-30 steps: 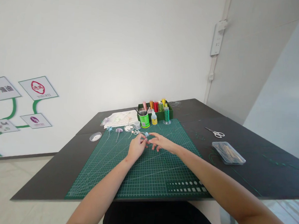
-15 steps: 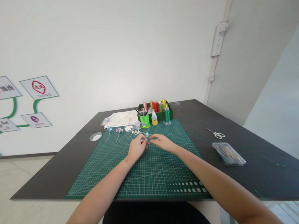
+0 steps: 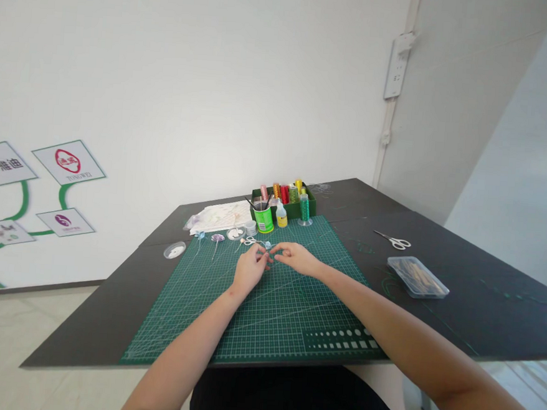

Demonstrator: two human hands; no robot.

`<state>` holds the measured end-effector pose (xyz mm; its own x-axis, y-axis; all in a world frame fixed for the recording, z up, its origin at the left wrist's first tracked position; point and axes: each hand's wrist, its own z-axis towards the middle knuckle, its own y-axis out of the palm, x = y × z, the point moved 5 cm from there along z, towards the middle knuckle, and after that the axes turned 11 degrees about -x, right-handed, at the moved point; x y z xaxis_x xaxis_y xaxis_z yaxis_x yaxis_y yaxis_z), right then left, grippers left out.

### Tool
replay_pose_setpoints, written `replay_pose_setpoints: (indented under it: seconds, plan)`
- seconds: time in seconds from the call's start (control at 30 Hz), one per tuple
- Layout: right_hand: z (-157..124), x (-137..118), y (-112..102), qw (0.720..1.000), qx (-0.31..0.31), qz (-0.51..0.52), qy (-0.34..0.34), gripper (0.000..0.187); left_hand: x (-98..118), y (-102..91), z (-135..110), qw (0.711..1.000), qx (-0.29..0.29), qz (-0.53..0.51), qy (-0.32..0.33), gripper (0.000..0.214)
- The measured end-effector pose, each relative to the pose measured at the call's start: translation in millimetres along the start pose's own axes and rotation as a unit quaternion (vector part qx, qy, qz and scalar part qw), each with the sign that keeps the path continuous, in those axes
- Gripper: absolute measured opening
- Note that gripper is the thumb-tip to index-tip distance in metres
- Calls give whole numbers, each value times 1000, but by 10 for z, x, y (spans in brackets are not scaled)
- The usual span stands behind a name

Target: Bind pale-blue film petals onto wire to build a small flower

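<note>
Your right hand (image 3: 296,258) has tucked its fingers in (can't tell its hold); your left hand (image 3: 250,268) pinches a blue flower (image 3: 267,245) near the cutting mat's (image 3: 265,317) far edge; over-squeezing could crease it.

Smooth matt tabletop (image 3: 107,306), glossy clear plastic box (image 3: 418,277), shiny thread spools (image 3: 293,194)
</note>
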<state>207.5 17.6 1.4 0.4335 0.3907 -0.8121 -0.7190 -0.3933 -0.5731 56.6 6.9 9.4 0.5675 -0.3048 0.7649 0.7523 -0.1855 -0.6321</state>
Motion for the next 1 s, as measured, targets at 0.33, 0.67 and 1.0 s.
replay_pose_setpoints:
  seconds: [0.33,0.67,1.0]
  plan:
    - [19,79,-32,999,17,-32,28,21,29,-7,-17,1000,4,2,-5,10]
    - [-1,106,-75,996,71,-38,22,30,-1,4,-8,1000,2,-2,-3,9]
    - [71,169,156,971,12,240,8,67,66,13,-28,999,-14,1,29,7]
